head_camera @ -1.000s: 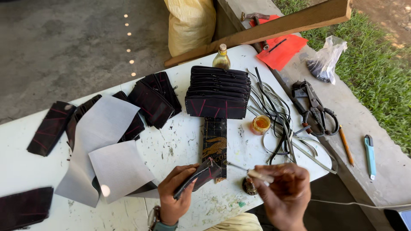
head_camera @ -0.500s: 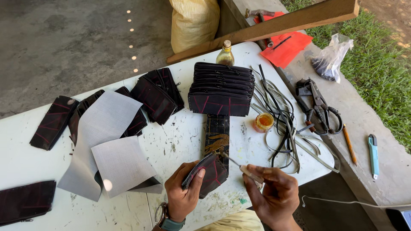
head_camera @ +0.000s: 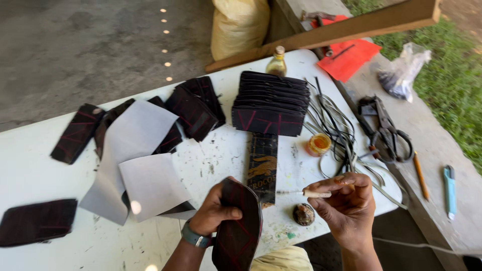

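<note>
A dark leather piece with red stitch lines, curved along one edge [head_camera: 238,226], is held upright in the left hand [head_camera: 213,213], its fingers clenched around the near edge; compared with a second earlier, the piece has been lifted off the white desk [head_camera: 60,251] and turned on edge toward the camera. A thin brush with a pale handle [head_camera: 309,193] is pinched in the fingers of the right hand [head_camera: 349,208], its tip now pointed at the piece's rim rather than hanging over the small round dark pot [head_camera: 304,215], so gluing of the edge is judged to be starting. That pot sits just beside the hands, its contents too dark to tell. A small open jar of orange paste [head_camera: 319,144] stands near black cords [head_camera: 336,130]. A glass bottle of yellowish liquid [head_camera: 276,62] is seen behind a stack of dark leather pieces [head_camera: 271,103]
</note>
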